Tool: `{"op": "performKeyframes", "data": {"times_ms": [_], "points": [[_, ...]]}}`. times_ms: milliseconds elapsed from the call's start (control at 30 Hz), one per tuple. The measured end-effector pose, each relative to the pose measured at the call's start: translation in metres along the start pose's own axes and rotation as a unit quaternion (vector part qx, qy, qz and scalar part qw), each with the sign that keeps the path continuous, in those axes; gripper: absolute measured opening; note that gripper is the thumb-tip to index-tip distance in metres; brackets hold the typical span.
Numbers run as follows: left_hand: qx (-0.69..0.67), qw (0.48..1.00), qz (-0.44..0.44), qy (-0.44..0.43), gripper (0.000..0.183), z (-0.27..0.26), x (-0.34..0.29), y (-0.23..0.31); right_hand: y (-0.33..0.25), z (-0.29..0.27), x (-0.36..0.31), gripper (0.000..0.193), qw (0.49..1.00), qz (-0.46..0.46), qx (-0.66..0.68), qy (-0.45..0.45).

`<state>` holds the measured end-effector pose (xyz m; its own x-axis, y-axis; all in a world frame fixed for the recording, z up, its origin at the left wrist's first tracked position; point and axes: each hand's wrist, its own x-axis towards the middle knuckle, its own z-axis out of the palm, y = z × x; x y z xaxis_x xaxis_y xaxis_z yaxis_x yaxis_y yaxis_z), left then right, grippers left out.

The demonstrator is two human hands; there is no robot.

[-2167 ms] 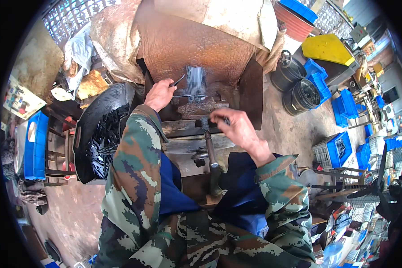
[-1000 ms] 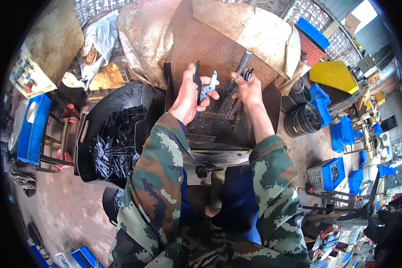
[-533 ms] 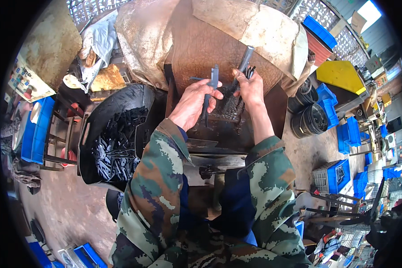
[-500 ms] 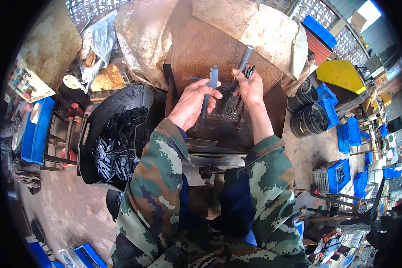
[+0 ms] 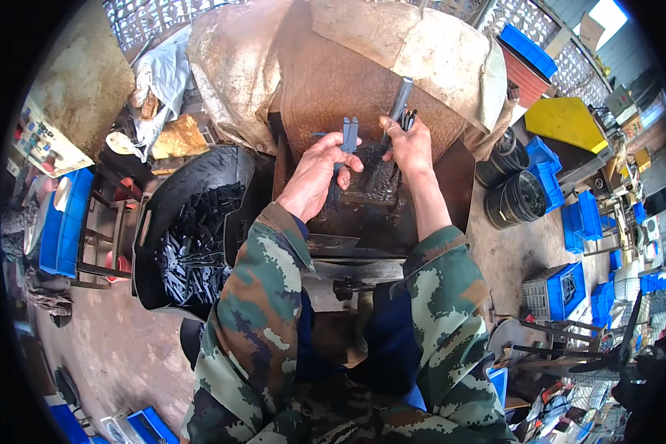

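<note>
**Drop and Scrape Hazards: Grey Metal Piece (image 5: 350,136)**

Find it grasped between thumb and fingers of left hand (image 5: 322,168), tips up. Note dark bar (image 5: 401,98) and thin rods (image 5: 410,118) clasped together in right hand (image 5: 411,148), just beside. Beware of a slip at left — possible through narrow contact. Beware of rods working loose — likely from sharing one grip. Avoid scraping knuckles against rough dark block (image 5: 371,194) below.

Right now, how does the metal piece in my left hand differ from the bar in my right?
The metal piece looks flat with a notched end; the bar looks round with a plain end. In the picture, the metal piece points nearly straight up, while the bar slants to the right. Both are greyish.
</note>
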<state>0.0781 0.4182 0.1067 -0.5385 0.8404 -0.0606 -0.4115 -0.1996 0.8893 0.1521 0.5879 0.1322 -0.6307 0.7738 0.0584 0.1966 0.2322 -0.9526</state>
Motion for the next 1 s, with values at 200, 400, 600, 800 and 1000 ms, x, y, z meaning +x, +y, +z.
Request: {"op": "performKeyframes", "data": {"times_ms": [200, 400, 600, 800, 1000], "points": [[0.033, 0.999, 0.004, 0.006, 0.033, 0.004, -0.002, 0.004, 0.005, 0.003, 0.004, 0.025, 0.999, -0.025, 0.024, 0.015], [-0.015, 0.999, -0.047, 0.008, 0.031, 0.005, -0.005, 0.008, 0.008, 0.004, 0.007, 0.024, 0.999, -0.018, 0.022, 0.014], [-0.009, 0.998, -0.060, 0.017, 0.029, 0.004, -0.006, 0.009, 0.011, 0.005, 0.009, 0.025, 0.999, -0.023, 0.031, 0.010], [0.032, 0.998, -0.036, 0.027, 0.028, 0.008, -0.006, 0.007, 0.008, 0.001, 0.008, 0.024, 1.000, -0.003, 0.023, 0.000], [0.057, 0.996, -0.030, 0.055, 0.039, 0.023, -0.016, 0.017, 0.009, 0.002, 0.010, 0.024, 1.000, -0.012, 0.021, -0.001]]}}
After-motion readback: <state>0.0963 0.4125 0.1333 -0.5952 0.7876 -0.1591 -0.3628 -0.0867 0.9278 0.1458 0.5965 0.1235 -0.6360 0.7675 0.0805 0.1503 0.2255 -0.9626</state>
